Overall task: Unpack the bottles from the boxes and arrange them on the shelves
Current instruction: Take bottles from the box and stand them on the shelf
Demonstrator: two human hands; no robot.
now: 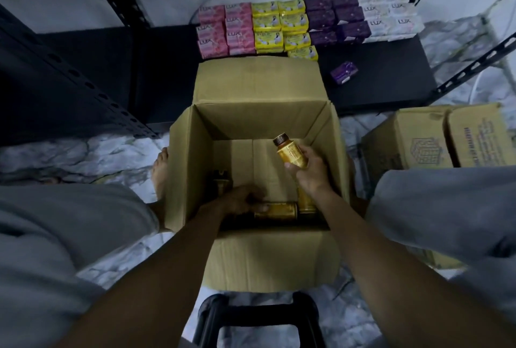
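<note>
Unpacking looks well under way: the open box [251, 113], mid-scene on a marbled floor [83, 157], seems nearly empty. The left hand [237, 199] reaches to its bottom, fingers curled round a lying bottle [275, 209]. The right hand [308, 166] grips a gold bottle [289, 152] raised above the box. The far dark shelf [377, 76] holds soap packs [279, 26], with no bottles visible. Closed boxes [418, 138] wait at right.

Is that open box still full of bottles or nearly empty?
Nearly empty: most of the box floor is bare. The left hand grips a lying bottle inside; the right hand holds a raised bottle.
</note>
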